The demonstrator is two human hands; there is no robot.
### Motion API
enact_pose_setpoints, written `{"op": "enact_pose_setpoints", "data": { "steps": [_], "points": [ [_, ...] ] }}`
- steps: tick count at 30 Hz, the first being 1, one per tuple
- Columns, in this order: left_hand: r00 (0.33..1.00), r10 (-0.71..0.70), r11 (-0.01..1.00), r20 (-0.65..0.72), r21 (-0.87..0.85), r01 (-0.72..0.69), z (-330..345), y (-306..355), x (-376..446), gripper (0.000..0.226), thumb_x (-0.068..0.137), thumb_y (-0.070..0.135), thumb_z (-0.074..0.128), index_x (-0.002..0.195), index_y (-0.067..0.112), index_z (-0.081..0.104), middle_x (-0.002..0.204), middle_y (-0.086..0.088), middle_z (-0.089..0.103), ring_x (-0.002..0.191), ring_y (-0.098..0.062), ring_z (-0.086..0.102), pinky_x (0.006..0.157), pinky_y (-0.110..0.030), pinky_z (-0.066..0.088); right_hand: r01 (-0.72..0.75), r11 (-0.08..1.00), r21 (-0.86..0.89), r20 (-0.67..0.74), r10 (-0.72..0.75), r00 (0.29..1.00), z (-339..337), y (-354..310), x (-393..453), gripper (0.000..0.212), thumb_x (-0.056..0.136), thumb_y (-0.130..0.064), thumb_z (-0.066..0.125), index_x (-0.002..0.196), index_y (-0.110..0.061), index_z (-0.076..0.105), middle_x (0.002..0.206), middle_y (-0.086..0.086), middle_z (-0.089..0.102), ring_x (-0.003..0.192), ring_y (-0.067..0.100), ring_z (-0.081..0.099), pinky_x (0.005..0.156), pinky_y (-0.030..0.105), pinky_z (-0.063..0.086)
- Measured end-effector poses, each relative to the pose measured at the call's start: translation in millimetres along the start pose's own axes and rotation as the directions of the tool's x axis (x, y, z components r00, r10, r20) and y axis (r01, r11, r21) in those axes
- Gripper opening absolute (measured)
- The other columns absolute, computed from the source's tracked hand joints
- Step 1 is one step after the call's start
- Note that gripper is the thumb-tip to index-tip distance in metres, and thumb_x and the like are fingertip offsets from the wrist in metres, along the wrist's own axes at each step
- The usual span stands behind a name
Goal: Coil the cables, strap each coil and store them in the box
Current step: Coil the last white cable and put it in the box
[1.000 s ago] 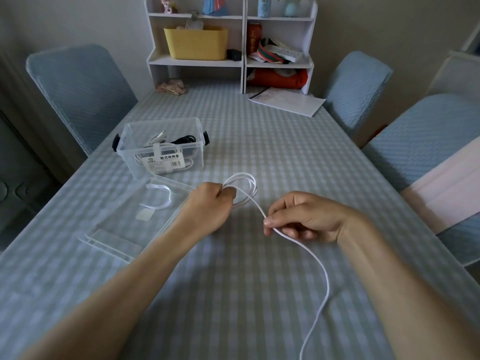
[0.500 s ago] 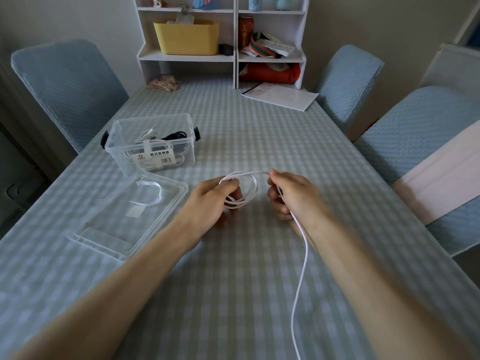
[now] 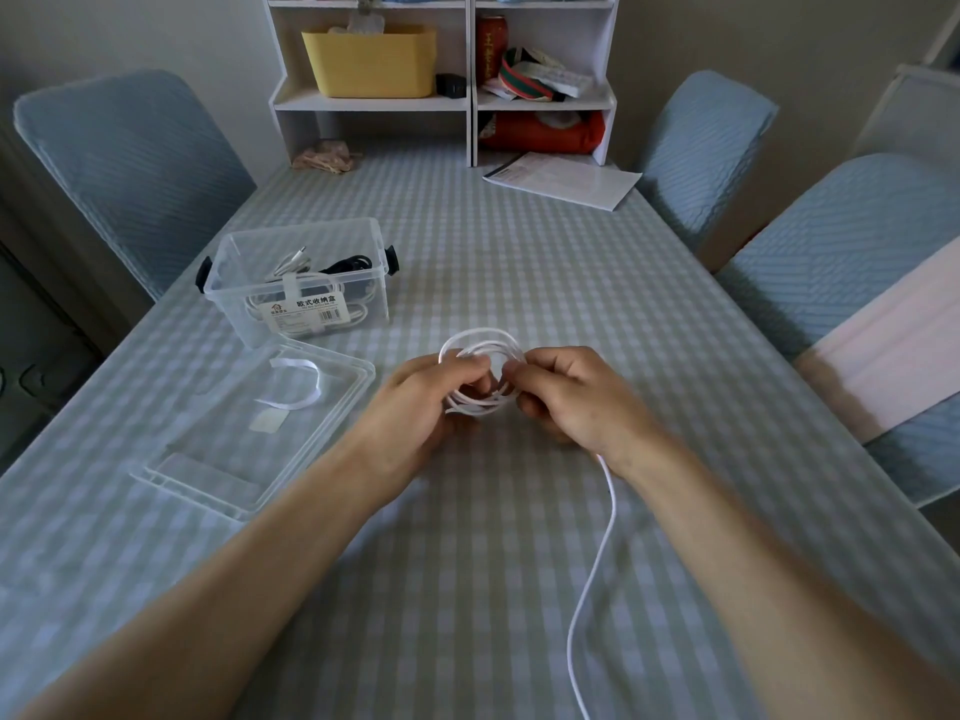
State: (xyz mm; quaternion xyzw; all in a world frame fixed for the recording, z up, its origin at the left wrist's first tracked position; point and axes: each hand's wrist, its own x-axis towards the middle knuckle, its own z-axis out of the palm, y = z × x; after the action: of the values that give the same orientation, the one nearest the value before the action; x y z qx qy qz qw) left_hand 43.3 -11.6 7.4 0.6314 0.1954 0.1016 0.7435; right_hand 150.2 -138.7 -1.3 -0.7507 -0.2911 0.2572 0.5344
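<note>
A white cable [image 3: 480,339] is partly wound into a small coil over the middle of the table. My left hand [image 3: 415,407] grips the coil's left side. My right hand [image 3: 576,397] pinches its right side, and the loose tail runs from under that hand down toward the bottom edge. A clear plastic box [image 3: 298,288] stands at the left with coiled white and black cables inside. Its clear lid [image 3: 249,433] lies in front of it, with a white strap [image 3: 296,387] on top.
The checked tablecloth [image 3: 519,262] covers the table. A white shelf unit [image 3: 467,75] with a yellow bin stands at the far end, with papers [image 3: 561,181] beside it. Blue-covered chairs [image 3: 130,163] flank both sides.
My right hand has come in from the right and met the coil, adding another loop. The coil has more turns and the loose tail is shorter.
</note>
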Motion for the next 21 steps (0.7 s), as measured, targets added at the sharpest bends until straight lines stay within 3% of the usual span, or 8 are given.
{"op": "enact_pose_setpoints", "data": {
  "steps": [3,6,9,12,15,18,21],
  "points": [
    [0.995,-0.040,0.932,0.094,-0.357,0.071,-4,5,-1,0.019,0.080,0.018,0.062,0.061,0.012,0.062,0.072,-0.007,0.063,0.077,-0.019,0.063,0.089,-0.035,0.046,0.007,0.999,-0.041,-0.005,-0.008,1.000,2,1,2,0.037,0.098,-0.033,0.056,0.067,-0.014,0.062,0.062,0.009,0.054,0.039,0.010,0.036,0.039,0.021,0.027],
    [0.990,-0.058,0.860,0.129,-0.498,0.116,-6,9,-4,0.026,0.081,0.029,0.060,0.065,0.009,0.054,0.057,-0.007,0.055,0.074,-0.024,0.060,0.095,-0.038,0.047,0.072,0.987,-0.145,0.014,-0.070,0.997,6,1,3,0.040,0.099,-0.033,0.053,0.063,-0.017,0.058,0.061,0.009,0.053,0.043,0.012,0.038,0.043,0.024,0.029],
    [0.989,-0.086,0.844,0.124,-0.518,0.139,-3,14,-6,0.040,0.090,0.045,0.051,0.067,0.013,0.043,0.044,0.000,0.041,0.058,-0.021,0.047,0.077,-0.031,0.047,0.104,0.986,-0.132,0.055,-0.097,0.994,6,1,3,0.040,0.100,-0.032,0.051,0.064,-0.016,0.058,0.060,0.006,0.053,0.045,0.011,0.039,0.047,0.026,0.031],
    [0.982,-0.130,0.807,0.135,-0.561,0.184,-6,19,-5,0.044,0.094,0.049,0.042,0.069,0.013,0.045,0.044,0.001,0.041,0.056,-0.016,0.031,0.063,-0.027,0.041,0.114,0.984,-0.136,0.090,-0.102,0.991,7,3,2,0.041,0.101,-0.034,0.050,0.066,-0.013,0.058,0.060,0.005,0.052,0.045,0.010,0.038,0.048,0.027,0.030],
    [0.969,-0.176,0.833,0.175,-0.498,0.241,-13,22,-7,0.040,0.090,0.027,0.042,0.071,0.000,0.063,0.046,-0.005,0.043,0.052,-0.020,0.043,0.062,-0.031,0.048,0.126,0.983,-0.132,0.092,-0.115,0.989,7,4,3,0.040,0.101,-0.033,0.051,0.068,-0.010,0.058,0.058,0.003,0.051,0.044,0.009,0.039,0.048,0.027,0.031],
    [0.950,-0.210,0.833,0.229,-0.466,0.297,-18,20,-8,0.039,0.080,0.009,0.041,0.089,-0.013,0.071,0.064,-0.018,0.059,0.058,-0.024,0.055,0.070,-0.037,0.056,0.147,0.982,-0.123,0.097,-0.135,0.986,7,4,3,0.039,0.101,-0.030,0.052,0.064,-0.020,0.058,0.052,-0.009,0.051,0.046,0.006,0.041,0.050,0.025,0.032],
    [0.930,-0.255,0.885,0.264,-0.324,0.335,-22,22,-8,0.044,0.083,0.013,0.037,0.091,-0.014,0.071,0.075,-0.026,0.066,0.071,-0.032,0.061,0.068,-0.034,0.054,0.242,0.942,-0.233,0.130,-0.216,0.968,9,5,2,0.033,0.100,-0.026,0.054,0.070,-0.013,0.058,0.056,-0.008,0.050,0.053,0.005,0.044,0.055,0.027,0.035]
  ]
}}
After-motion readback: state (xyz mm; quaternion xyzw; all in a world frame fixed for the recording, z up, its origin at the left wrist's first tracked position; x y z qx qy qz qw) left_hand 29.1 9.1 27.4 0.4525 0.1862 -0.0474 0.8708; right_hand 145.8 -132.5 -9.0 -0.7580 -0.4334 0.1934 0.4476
